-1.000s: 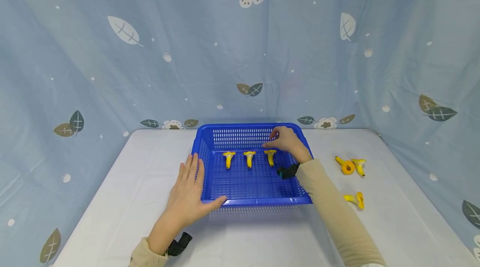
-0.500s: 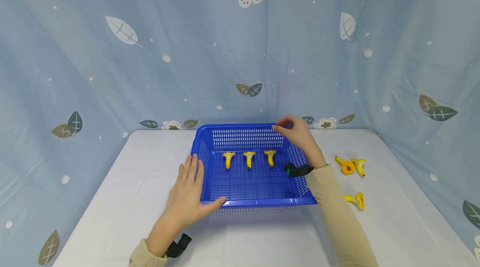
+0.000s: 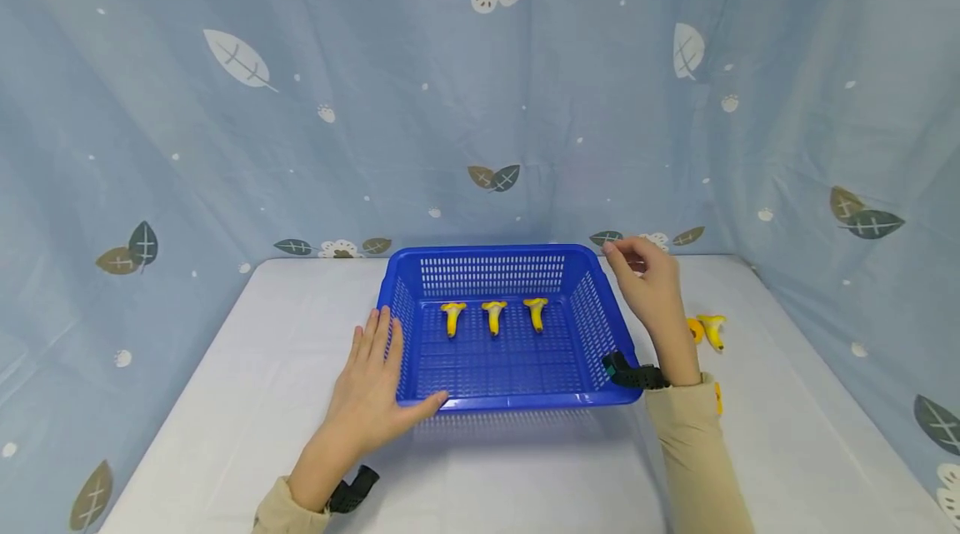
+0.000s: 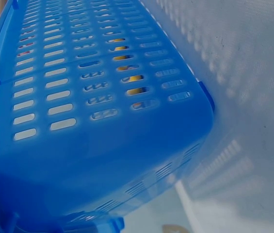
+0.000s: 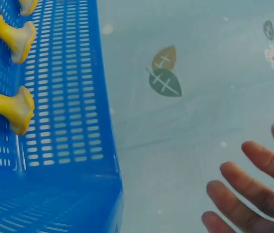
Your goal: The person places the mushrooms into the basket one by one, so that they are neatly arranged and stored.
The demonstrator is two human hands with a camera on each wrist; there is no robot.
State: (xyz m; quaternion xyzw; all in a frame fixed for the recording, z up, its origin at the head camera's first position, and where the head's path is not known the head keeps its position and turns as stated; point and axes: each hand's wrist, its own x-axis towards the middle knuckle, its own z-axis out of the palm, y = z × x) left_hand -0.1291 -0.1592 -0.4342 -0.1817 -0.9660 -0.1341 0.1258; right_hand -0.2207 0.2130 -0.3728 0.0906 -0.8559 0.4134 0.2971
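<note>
Right of the blue basket, the empty right hand hovers, fingers loosely bent — nearer the loose chanterelle, farther right, stem toward the person — while the left hand, fingers straight, holds nothing at the basket's left rim.

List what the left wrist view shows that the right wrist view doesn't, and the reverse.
Left wrist only: a slotted basket wall from outside, and the white table.
Right wrist only: the right hand, fingers apart, holding nothing, and mushrooms in plain sight.
Both: the blue basket, patterned curtain and something yellow, which the left wrist view shows only through slots.
</note>
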